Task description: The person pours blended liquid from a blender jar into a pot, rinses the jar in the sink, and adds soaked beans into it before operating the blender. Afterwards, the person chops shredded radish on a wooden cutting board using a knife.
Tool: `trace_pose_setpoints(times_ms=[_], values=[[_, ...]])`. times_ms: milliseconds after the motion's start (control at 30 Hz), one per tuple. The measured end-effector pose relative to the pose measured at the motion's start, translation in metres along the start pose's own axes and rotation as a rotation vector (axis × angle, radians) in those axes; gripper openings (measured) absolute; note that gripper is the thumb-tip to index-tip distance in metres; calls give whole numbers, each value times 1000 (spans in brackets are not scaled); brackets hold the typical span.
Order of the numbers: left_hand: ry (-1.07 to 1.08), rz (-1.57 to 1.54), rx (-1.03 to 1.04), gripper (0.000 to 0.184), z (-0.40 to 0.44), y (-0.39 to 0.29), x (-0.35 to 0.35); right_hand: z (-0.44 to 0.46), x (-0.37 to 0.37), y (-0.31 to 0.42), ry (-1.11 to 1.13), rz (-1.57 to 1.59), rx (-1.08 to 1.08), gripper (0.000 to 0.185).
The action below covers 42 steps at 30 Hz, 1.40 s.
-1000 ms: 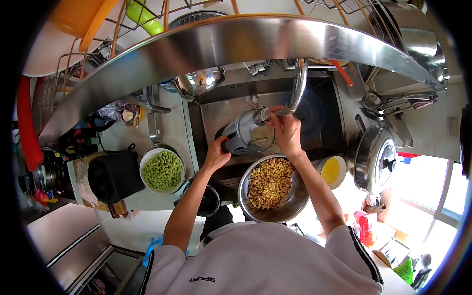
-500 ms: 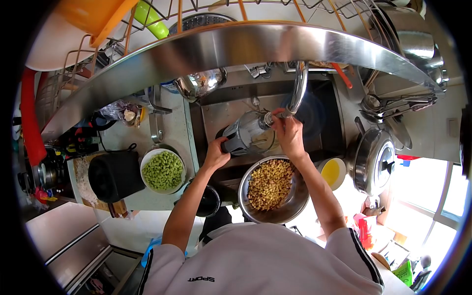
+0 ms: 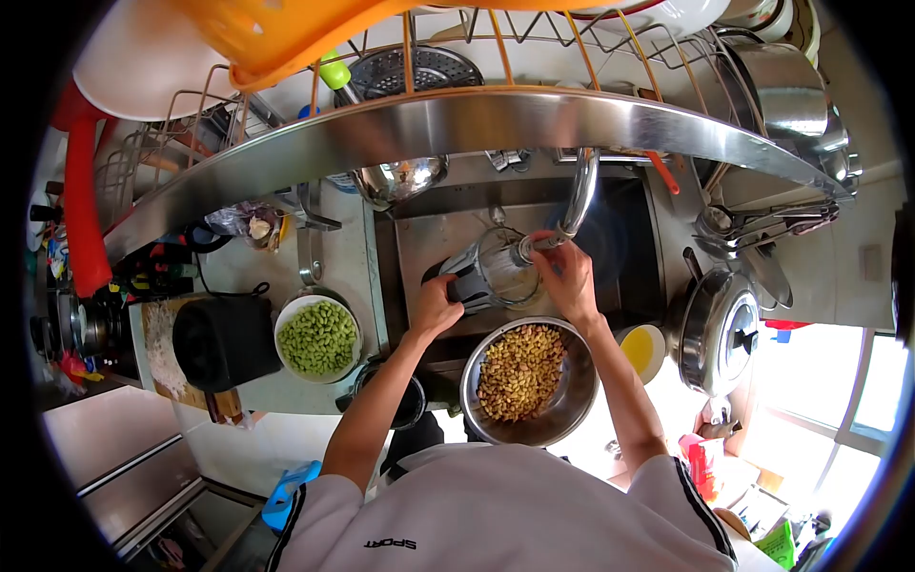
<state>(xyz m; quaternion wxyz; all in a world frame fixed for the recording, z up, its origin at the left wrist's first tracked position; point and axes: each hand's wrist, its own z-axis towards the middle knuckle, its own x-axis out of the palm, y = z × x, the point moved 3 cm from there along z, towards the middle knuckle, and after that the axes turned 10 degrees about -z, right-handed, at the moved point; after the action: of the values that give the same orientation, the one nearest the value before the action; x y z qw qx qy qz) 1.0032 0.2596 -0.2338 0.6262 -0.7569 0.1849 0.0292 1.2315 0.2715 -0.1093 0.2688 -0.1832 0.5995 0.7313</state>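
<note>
Over the sink (image 3: 434,224), a clear blender jar (image 3: 505,272) with a dark grey base lies tilted on its side. My left hand (image 3: 438,307) is closed around the dark base at its left end. At the jar's right end, my right hand (image 3: 569,278) pinches the nozzle of the chrome faucet (image 3: 581,191), which points at the jar. The fingertips partly cover the nozzle, and whether water runs is hard to see. Just below sits a steel bowl (image 3: 581,381) of shelled yellow-brown nuts or beans (image 3: 519,372).
On the left counter are a bowl of green beans (image 3: 319,338) and a black container (image 3: 221,341). A yellow-lined cup (image 3: 641,353) and a lidded steel pot (image 3: 721,329) stand at right. A steel-edged dish rack (image 3: 457,122) spans above the sink.
The view has shifted, showing more of the rack. The jar has turned slightly, its clear part now nearer my right hand. Both hands keep their holds.
</note>
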Motion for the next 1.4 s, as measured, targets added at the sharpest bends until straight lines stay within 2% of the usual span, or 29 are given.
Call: trace_pose_setpoints(times_ms=[100, 200, 300, 500, 533, 633, 867, 933, 1067, 1233, 1333, 1400], values=[[20, 49, -14, 34, 1, -17, 2, -2, -5, 2, 81, -37, 81, 26], [19, 79, 12, 33, 4, -20, 5, -5, -14, 3, 60, -93, 24, 32], [-8, 100, 99, 31, 6, -13, 8, -6, -38, 6, 26, 40, 101, 39], [24, 67, 76, 29, 8, -10, 9, 10, -122, 14, 34, 895, 270, 31], [12, 56, 76, 29, 7, -11, 9, 10, -128, 6, 38, 1088, 200, 28], [11, 49, 75, 29, 3, -16, 11, -7, -108, -76, 247, 1561, 256, 27], [57, 119, 88, 27, 6, -17, 9, -37, -34, -96, 43, 146, 523, 26], [61, 99, 86, 27, 9, -21, 9, -37, -34, -87, 30, -77, 222, 26], [45, 65, 84, 24, 8, -26, 9, -38, -30, -77, 5, -122, 256, 38], [35, 50, 81, 21, 5, -27, 7, -55, -32, -62, 82, -191, 311, 43], [8, 90, 138, 21, 3, -33, 3, -74, -35, -66, 96, -172, 251, 38], [30, 40, 101, 21, 7, -18, 5, -88, -39, -61, 104, -224, 177, 29]])
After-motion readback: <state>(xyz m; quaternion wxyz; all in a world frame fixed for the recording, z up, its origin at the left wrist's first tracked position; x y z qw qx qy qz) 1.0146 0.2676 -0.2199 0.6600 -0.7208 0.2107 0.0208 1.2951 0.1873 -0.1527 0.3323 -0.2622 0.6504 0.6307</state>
